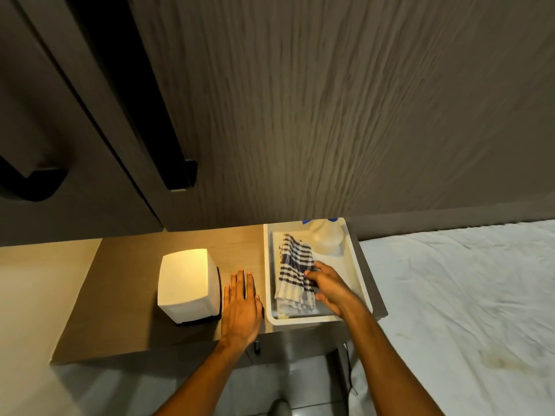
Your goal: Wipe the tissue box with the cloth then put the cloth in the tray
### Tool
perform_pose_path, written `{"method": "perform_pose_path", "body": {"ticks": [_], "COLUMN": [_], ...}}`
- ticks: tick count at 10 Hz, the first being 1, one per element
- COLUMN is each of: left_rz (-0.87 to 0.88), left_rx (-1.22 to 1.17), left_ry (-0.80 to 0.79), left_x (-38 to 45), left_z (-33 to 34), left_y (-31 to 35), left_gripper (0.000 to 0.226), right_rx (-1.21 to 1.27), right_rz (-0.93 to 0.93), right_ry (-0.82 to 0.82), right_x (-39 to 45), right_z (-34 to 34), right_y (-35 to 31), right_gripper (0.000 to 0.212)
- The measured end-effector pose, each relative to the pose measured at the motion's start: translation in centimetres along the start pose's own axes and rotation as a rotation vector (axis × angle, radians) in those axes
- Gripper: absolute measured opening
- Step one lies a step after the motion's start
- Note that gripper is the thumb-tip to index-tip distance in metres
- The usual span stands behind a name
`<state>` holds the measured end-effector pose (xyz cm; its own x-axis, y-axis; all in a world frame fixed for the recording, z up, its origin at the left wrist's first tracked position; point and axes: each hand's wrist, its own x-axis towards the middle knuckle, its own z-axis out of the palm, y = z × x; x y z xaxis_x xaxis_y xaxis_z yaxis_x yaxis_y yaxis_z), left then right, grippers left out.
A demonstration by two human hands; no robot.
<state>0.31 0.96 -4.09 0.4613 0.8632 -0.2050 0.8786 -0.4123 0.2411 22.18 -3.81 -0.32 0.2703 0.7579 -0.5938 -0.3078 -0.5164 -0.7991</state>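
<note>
A white tissue box [186,283] stands on the wooden bedside table, left of centre. My left hand [241,304] lies flat and open on the tabletop just right of the box, not touching it. A white tray [357,265] sits at the table's right end. Inside it lies a blue-and-white striped cloth [292,268]. My right hand [329,288] reaches into the tray, its fingers pinching the cloth's right edge.
A white spray bottle [326,237] lies in the tray's far corner. A bed with a white sheet [465,310] borders the table on the right. Dark cabinet doors with black handles [180,169] hang at the upper left; a textured wall rises behind.
</note>
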Motion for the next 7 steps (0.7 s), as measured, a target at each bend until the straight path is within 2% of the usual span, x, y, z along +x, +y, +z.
{"method": "perform_pose_path", "body": {"ticks": [1, 2, 3, 4, 5, 6, 7], "left_rz": [0.004, -0.001, 0.001, 0.017, 0.006, -0.002, 0.011], "left_rx": [-0.006, -0.001, -0.028, 0.011, 0.057, 0.071, 0.057], "left_ry": [0.013, 0.025, 0.032, 0.064, 0.076, 0.089, 0.097], "left_x": [0.1, 0.3, 0.4, 0.6, 0.4, 0.8, 0.6], "left_z": [0.2, 0.5, 1.0, 1.6, 2.6, 3.3, 3.2], "left_y": [0.0, -0.1, -0.4, -0.5, -0.7, -1.1, -0.9], "left_gripper": [0.061, 0.061, 0.062, 0.061, 0.066, 0.067, 0.067], "right_rx": [-0.315, -0.706, -1.094, -1.164, -1.166, -1.163, -1.175], "right_rz": [0.023, -0.124, -0.343, -0.471, -0.342, -0.315, -0.371], "right_ry": [0.08, 0.237, 0.446, 0.336, 0.22, 0.223, 0.258], "right_x": [0.3, 0.7, 0.0, -0.2, -0.2, -0.2, -1.6], "right_z": [-0.1, 0.6, 1.9, 2.9, 3.3, 3.7, 4.2], "right_y": [1.1, 1.4, 1.9, 2.9, 3.1, 2.9, 2.1], "right_gripper": [0.022, 0.05, 0.063, 0.058, 0.054, 0.053, 0.049]}}
